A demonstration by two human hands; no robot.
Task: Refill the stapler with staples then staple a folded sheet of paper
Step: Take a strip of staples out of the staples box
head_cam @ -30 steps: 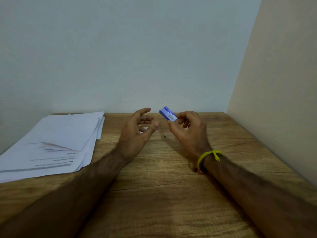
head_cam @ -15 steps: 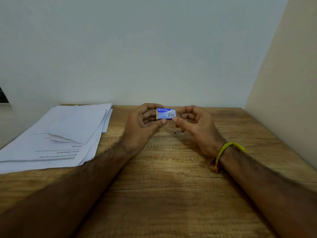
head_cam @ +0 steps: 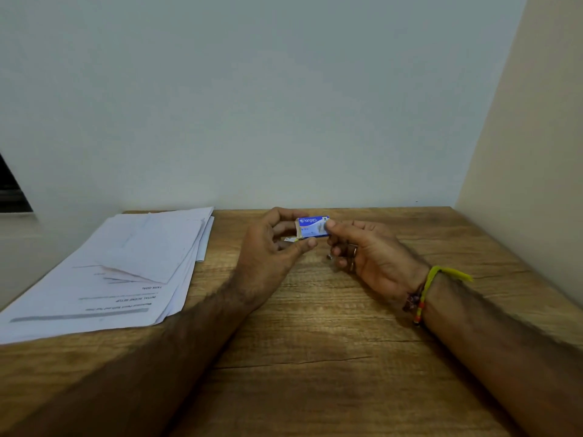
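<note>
A: What was seen in the head view?

B: A small blue cardboard box of staples [head_cam: 311, 227] was held above the far middle of the wooden bench [head_cam: 315, 357], pinched between both hands. No stapler could be made out. A loose stack of white printed paper sheets [head_cam: 126, 269] lay on the bench, well apart to the left.

A: How was the box judged to handle?

B: It was judged light and easily crushed, its thin card stiff only along the edges. The short ends were taken as the best places to hold, so that the inner tray could be slid out. The staple strips inside were expected to be brittle and prone to break apart.

A: And the hands?

B: The left hand [head_cam: 271, 247] was partly curled, thumb and fingers closed on the box's left end, where a pale flap or tray edge showed. The right hand [head_cam: 369, 253] gripped the right end between thumb and forefinger, the other fingers loosely bent. A tiny metal scrap [head_cam: 329, 256] lay on the bench just beside the right fingers; whether it was touched could not be told.
</note>
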